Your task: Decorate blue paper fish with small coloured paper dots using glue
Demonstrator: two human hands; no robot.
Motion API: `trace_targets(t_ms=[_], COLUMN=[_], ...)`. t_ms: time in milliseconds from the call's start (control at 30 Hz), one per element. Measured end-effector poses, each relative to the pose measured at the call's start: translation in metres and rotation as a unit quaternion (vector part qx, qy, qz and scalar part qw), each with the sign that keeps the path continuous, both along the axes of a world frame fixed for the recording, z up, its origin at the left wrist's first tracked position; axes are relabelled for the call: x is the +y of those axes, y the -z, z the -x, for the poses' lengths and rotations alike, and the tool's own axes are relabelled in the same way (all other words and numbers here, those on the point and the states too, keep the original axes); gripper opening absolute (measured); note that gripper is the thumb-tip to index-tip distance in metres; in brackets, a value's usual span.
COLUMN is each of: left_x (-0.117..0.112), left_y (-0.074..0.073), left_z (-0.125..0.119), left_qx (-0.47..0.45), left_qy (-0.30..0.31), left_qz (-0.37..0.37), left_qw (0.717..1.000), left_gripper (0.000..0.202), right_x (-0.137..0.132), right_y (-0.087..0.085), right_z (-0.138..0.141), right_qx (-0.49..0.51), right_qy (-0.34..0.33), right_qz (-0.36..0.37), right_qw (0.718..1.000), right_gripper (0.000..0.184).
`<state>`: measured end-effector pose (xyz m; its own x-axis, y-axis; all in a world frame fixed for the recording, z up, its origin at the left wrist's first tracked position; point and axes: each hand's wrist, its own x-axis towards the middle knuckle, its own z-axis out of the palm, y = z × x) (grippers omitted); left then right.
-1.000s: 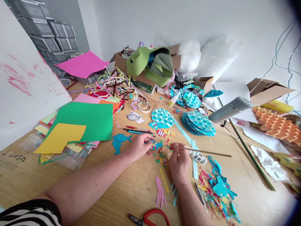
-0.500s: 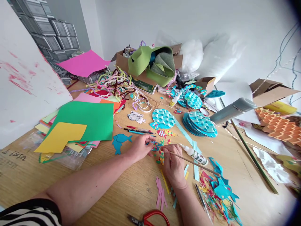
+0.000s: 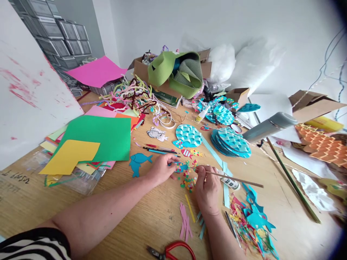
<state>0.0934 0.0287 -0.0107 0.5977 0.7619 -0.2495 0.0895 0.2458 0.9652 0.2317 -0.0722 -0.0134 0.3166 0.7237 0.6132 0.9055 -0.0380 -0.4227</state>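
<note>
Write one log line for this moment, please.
left hand: pins small colourful paper fish | right hand: holds thin wooden stick

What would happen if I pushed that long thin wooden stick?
The wooden stick looks round and thin, so it would probably roll on the flat table. It seems light. The right hand pinches it easily.

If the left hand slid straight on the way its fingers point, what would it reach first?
The left hand points right, fingertips already at the small decorated paper fish; beyond it, probably the right hand holding the stick.
</note>
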Motion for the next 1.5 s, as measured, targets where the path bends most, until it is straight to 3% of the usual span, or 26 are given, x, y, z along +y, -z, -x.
trace_targets(t_ms=[67, 267, 467, 633, 733, 1133, 1500], left_x=[0.0, 0.0, -0.001, 0.0, 0.0, 0.0, 0.0], left_y=[0.002, 0.004, 0.004, 0.003, 0.004, 0.003, 0.001], left_z=[0.0, 0.0, 0.0, 0.0, 0.0, -0.001, 0.0], left_qx=[-0.004, -0.013, -0.003, -0.019, -0.025, -0.02, -0.024], left_qy=[0.0, -0.001, 0.001, -0.007, -0.013, -0.009, -0.019], left_qz=[-0.004, -0.009, -0.017, 0.004, 0.006, 0.006, 0.018], left_qw=[1.0, 1.0, 1.0, 1.0, 1.0, 1.0, 0.999], left_gripper=[0.018, 0.018, 0.02, 0.018, 0.017, 0.019, 0.018], right_x=[0.0, 0.0, 0.003, 0.0, 0.001, 0.009, 0.005], right_y=[0.0, -0.004, -0.003, -0.004, 0.0, 0.012, 0.008], right_z=[0.0, 0.009, 0.012, 0.005, -0.002, -0.007, -0.006], right_qx=[0.012, 0.051, 0.022, 0.02, 0.004, -0.013, 0.054], right_qy=[-0.003, -0.121, -0.137, -0.055, 0.002, 0.006, 0.042], right_qz=[0.001, -0.023, 0.021, -0.026, 0.005, 0.069, 0.018], right_qw=[1.0, 0.991, 0.99, 0.998, 1.0, 0.997, 0.997], right_gripper=[0.019, 0.017, 0.016, 0.018, 0.021, 0.025, 0.029])
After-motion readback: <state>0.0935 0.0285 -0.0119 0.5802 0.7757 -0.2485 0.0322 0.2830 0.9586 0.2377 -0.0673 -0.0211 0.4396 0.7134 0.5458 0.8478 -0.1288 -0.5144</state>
